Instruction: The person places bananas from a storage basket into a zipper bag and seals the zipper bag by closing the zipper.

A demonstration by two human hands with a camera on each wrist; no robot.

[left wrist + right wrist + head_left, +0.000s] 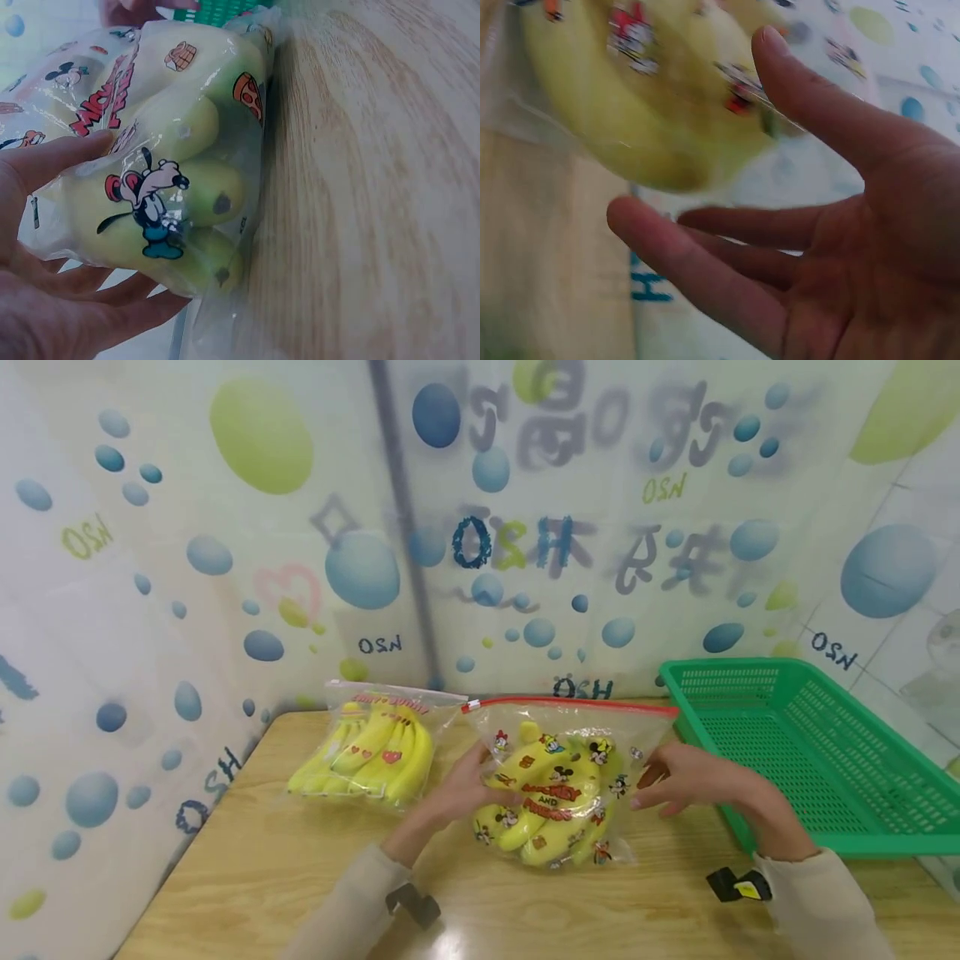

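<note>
A clear zip bag (555, 785) with a red slider top and cartoon prints stands on the table, full of yellow bananas (551, 843). My left hand (465, 789) grips its left side, thumb across the front and fingers behind. In the left wrist view the banana tips (217, 202) show through the plastic beside the thumb. Next to the bag's right side is my right hand (693, 781), thumb and fingers spread apart. The right wrist view shows the right hand (840, 225) with a gap between thumb and fingers, the bananas (660, 135) just beyond.
Left of the held bag lies a second clear bag (367, 752) of bananas, with a pale top and pink print. A green plastic basket (810, 677) stands at the right of the wooden table (247, 868). A patterned curtain (480, 610) hangs behind.
</note>
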